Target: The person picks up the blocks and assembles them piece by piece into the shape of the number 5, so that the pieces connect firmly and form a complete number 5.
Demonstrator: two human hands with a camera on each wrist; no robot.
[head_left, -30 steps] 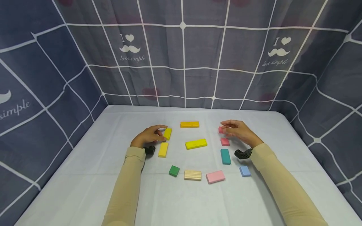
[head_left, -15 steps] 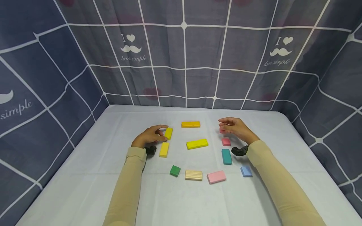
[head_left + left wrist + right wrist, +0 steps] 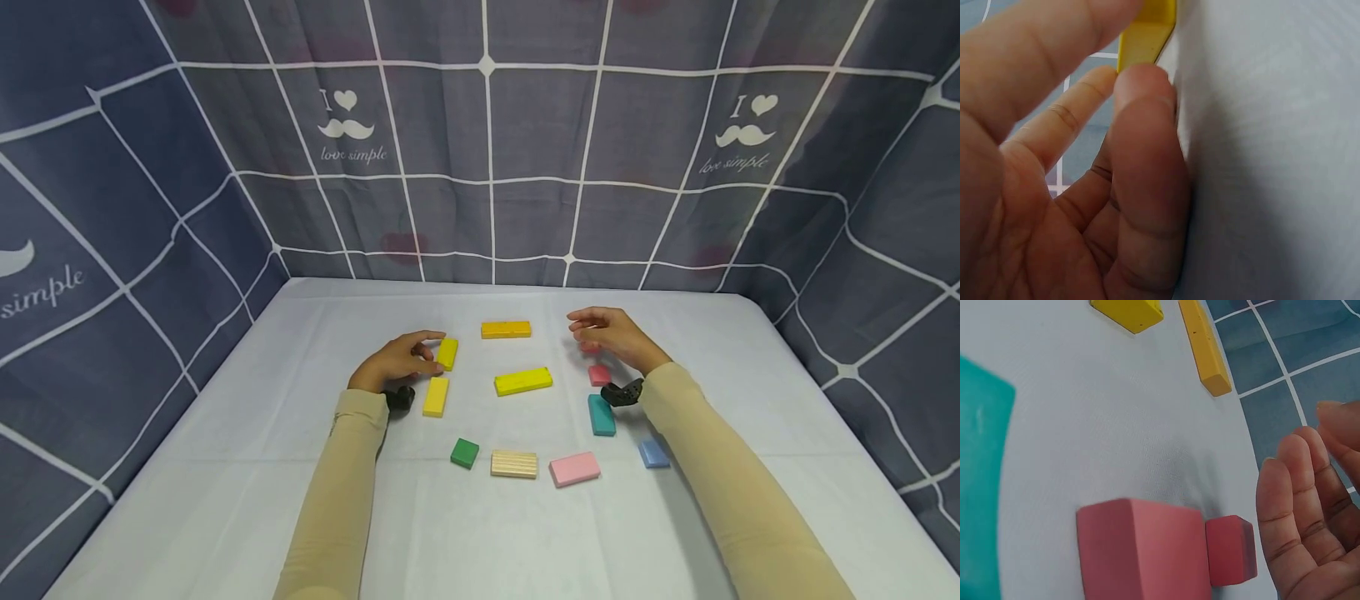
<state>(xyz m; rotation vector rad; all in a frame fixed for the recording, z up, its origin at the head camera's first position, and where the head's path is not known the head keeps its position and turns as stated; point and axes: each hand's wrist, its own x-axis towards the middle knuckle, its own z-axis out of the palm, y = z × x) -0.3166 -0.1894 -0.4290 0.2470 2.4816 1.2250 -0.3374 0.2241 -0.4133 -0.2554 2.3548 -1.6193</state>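
- So, what about the left hand (image 3: 393, 362)?
- Left of centre in the head view, pinching the upper yellow block (image 3: 447, 354) lengthwise, forefinger at the far end, thumb at the near end. Firmness of that pinch hard to judge. Just below in the frame, lying flat: the lower yellow block (image 3: 435, 397).
- And the right hand (image 3: 618, 337)?
- Right of centre, released: fingers loosely bent, held over the far red block (image 3: 1230, 550), with fingertips clear of that block in the right wrist view.
- Anything near that hand?
- Yes, lower in the head view: the near red block (image 3: 599, 377), then the teal block (image 3: 601, 418), with one top corner overlapped by the black wrist device (image 3: 622, 393). Farther down and to the right, beside the sleeve (image 3: 735, 483): the blue block (image 3: 654, 455).
- And between the hands?
- Toward the far edge of the worktop (image 3: 187, 500), the long orange-yellow block (image 3: 506, 330). Below, around mid-frame, the long bright-yellow block (image 3: 522, 382), turned slightly askew.
- And lower centre?
- From left to right, spaced apart: the green block (image 3: 464, 453), the ribbed wooden block (image 3: 513, 464), the pink block (image 3: 574, 469).
- Behind everything?
- Hanging across the upper frame, a grey curtain (image 3: 540, 125) with white grid lines, hearts and moustaches.
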